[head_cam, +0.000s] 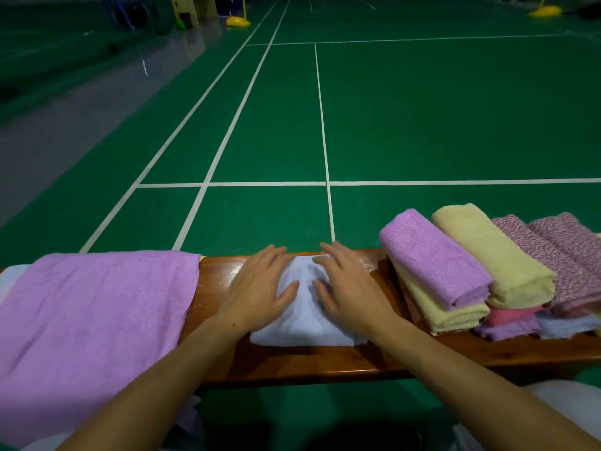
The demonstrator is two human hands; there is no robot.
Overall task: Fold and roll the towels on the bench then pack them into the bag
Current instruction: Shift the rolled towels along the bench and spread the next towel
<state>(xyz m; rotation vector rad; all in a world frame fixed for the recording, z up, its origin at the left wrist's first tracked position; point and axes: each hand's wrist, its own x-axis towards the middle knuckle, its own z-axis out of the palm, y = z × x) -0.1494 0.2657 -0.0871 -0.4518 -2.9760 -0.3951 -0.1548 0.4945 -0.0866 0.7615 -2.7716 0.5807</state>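
Both hands lie flat on a pale blue towel (304, 315) that sits folded on the wooden desk (325, 359), its near edge straight and close to the desk's front rim. The left hand (260, 291) covers the towel's left side with its fingers (273, 255) straight, loosely spread and pointing away from the person, their tips reaching the towel's far edge; the thumb (287, 292) angles inward across the cloth. The right hand (349, 288) mirrors it on the right side, fingers (331, 252) likewise straight and slightly apart, pressing down rather than pinching anything, with its thumb (320, 288) pointing toward the left thumb and a strip of blue cloth showing between the two. Outward of the left hand's fingers, a large lilac towel (94, 320) is spread flat over the desk and hangs over its front edge. Outward of the right hand's fingers sits a pile of rolled towels: a purple roll (435, 258) resting on a folded yellow towel (439, 310), a pale yellow roll (487, 252) just beside it, then speckled mauve rolls (559, 255), with pink (510, 315) and bluish cloths beneath. Beyond the fingertips stretches a green court floor (422, 118) marked with white lines.
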